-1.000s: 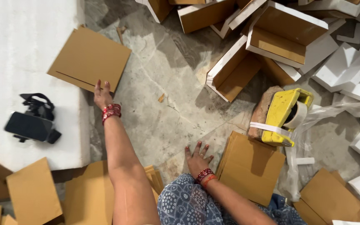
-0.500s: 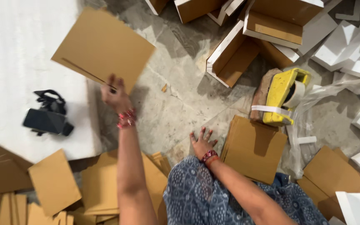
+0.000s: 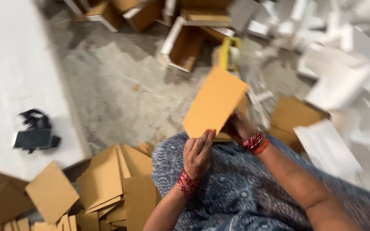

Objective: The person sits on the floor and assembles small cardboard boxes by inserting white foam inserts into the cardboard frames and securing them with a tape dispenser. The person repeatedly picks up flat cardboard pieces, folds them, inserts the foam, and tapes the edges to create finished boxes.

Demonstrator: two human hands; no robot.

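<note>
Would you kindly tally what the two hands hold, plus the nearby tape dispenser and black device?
Brown cardboard sheet, gripped by left hand and right hand: 1
Yellow tape dispenser: 1
Black device: 1
Total: 3

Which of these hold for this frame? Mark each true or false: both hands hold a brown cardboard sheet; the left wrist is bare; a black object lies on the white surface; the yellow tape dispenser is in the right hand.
1. Both hands hold a brown cardboard sheet. True: left hand at its lower edge, right hand behind it.
2. The left wrist is bare. False: it wears red bangles.
3. A black object lies on the white surface. True.
4. The yellow tape dispenser is in the right hand. False: it sits on the floor beyond the sheet.
</note>
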